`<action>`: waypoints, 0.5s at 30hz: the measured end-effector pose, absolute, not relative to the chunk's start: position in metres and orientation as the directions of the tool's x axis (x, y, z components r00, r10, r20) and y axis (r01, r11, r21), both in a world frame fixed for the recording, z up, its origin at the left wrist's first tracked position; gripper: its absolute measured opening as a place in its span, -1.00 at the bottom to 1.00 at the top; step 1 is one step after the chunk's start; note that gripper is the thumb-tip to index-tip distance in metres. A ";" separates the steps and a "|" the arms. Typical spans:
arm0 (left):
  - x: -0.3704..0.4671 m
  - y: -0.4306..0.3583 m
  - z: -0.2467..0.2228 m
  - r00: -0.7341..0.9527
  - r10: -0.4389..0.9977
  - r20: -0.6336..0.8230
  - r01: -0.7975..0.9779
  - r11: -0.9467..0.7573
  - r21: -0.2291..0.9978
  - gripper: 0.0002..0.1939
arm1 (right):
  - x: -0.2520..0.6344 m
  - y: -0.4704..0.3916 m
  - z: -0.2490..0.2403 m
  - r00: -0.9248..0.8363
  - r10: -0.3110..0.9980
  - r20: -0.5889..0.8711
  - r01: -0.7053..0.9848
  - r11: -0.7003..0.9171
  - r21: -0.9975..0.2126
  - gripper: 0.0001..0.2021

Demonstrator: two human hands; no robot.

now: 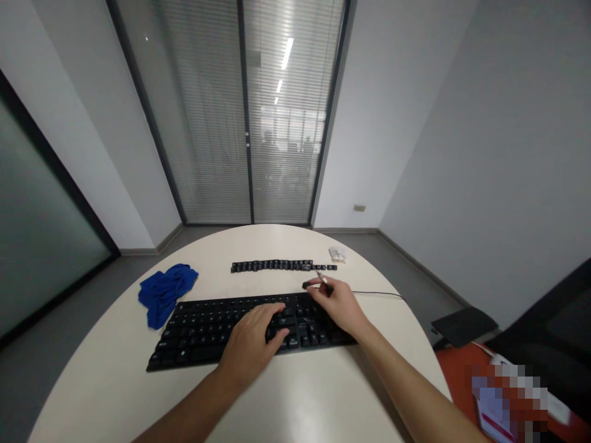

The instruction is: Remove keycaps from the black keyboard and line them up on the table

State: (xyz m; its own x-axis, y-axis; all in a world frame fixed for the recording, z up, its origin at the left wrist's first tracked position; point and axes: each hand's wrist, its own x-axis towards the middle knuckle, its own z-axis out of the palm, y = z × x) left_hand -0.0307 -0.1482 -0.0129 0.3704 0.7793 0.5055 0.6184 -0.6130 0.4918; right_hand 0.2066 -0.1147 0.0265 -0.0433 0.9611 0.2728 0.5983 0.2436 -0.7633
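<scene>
A black keyboard [210, 323] lies across the round table, with some of its right-hand part bare of keycaps. My left hand [253, 335] rests on the keyboard right of its middle, fingers and thumb apart and nothing gripped. Above the keyboard's right end, my right hand [339, 301] is closed around a slim tool [324, 280] with a dark handle and a thin light tip; its exact kind is unclear. At the fingertips of that hand shows a small black keycap [306, 285]. Beyond the keyboard, loose black keycaps [272, 265] stand in rows.
A crumpled blue cloth [168, 289] lies to the left of the keyboard. Near the far right edge of the table [295, 400] sits a small clear bag [338, 253] with pale contents. The keyboard's cable [378, 293] runs off to the right. An orange chair [455, 375] stands at right.
</scene>
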 end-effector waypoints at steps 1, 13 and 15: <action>-0.031 -0.149 -0.013 0.387 0.780 0.492 0.623 -0.614 0.484 -0.63 | 0.219 -0.109 0.026 0.022 0.954 0.300 0.631 0.220 -0.744 -0.65; -0.032 -0.148 -0.009 0.440 0.764 0.472 0.611 -0.640 0.466 -0.73 | 0.307 -0.058 -0.002 0.418 0.893 0.167 0.834 -0.304 -0.460 -0.67; -0.032 -0.148 -0.009 0.444 0.761 0.473 0.609 -0.643 0.464 -0.74 | 0.303 -0.052 -0.004 0.434 0.890 0.141 0.834 -0.337 -0.437 -0.67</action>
